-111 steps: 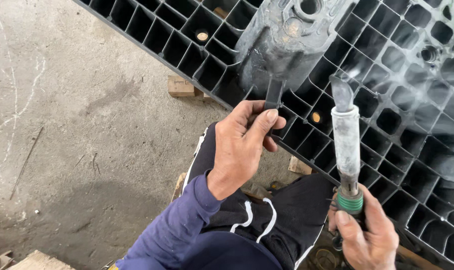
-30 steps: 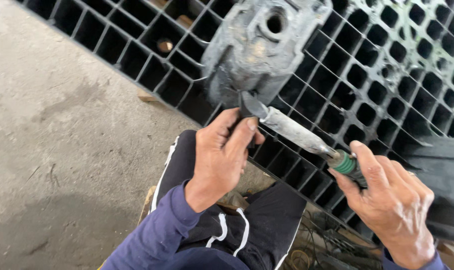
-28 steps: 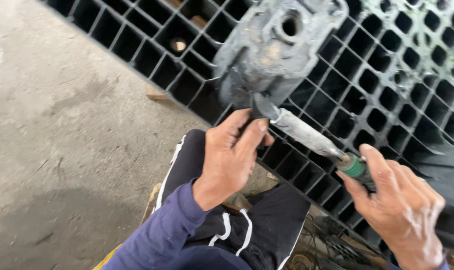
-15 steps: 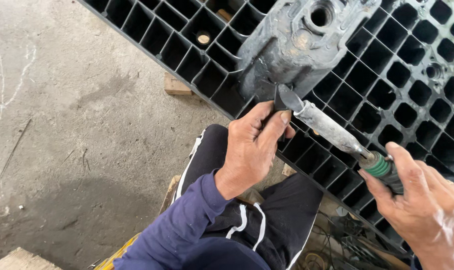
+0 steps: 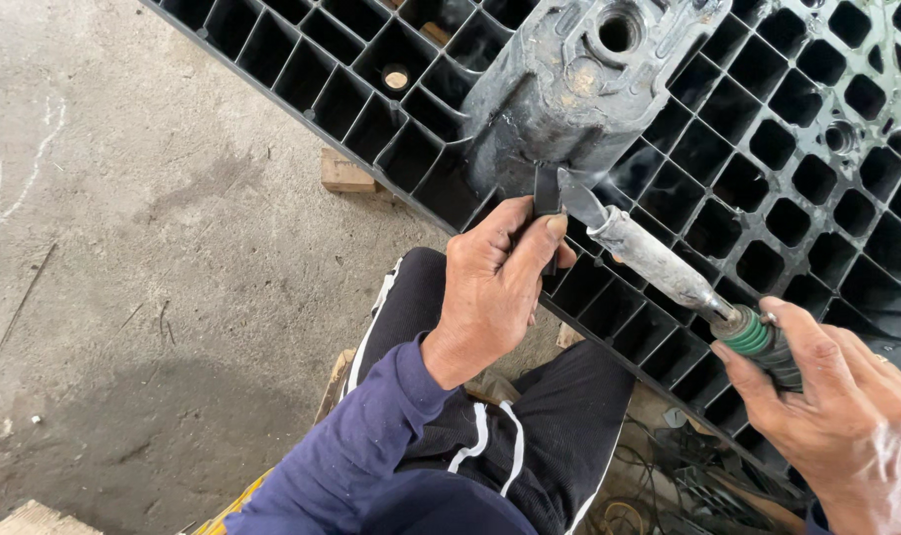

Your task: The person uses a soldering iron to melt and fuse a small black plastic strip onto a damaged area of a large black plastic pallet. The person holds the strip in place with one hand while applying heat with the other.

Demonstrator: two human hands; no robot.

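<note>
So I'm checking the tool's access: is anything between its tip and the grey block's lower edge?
Nothing visible blocks it. The tool, held by the right hand, has its tip at the grey block. The left hand holds a dark strip right beside it.

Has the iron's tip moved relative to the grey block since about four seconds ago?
Yes. The soldering iron stood upright, away from the grey block; its tip now leans up-left against the block's lower edge beside the black strip in the left hand.

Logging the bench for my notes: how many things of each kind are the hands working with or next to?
Hands: 2, left hand, right hand
Iron tool: 1
Black strip: 1
Grey foot: 1
Black pallet: 1
Wood block: 1
Total: 7
</note>
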